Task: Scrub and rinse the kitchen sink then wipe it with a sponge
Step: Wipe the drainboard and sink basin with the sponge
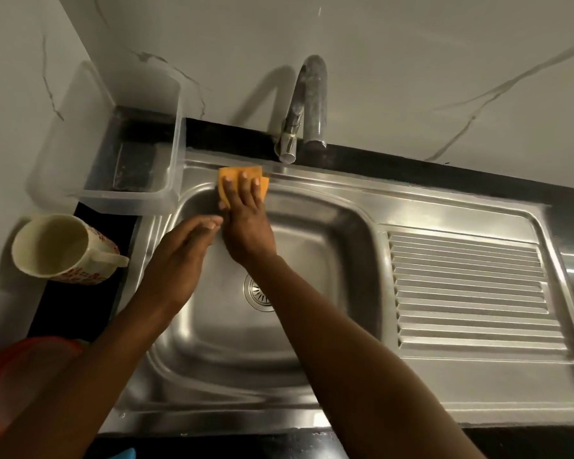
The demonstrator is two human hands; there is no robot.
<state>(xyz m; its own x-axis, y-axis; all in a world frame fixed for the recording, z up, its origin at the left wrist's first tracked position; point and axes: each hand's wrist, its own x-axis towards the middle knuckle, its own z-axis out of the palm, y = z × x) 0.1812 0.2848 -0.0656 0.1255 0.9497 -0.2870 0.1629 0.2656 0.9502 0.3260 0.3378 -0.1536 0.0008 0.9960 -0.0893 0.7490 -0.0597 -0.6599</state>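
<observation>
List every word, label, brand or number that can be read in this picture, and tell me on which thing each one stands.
Red print on the outer wall of the mug: letters of some kind, too blurred to read.
Sink, tap, sponge, clear plastic container: no text visible on any of them.
So nothing in this view can be quoted.

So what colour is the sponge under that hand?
Orange: the flat orange sponge under the right hand, clearest in the head view.
</observation>
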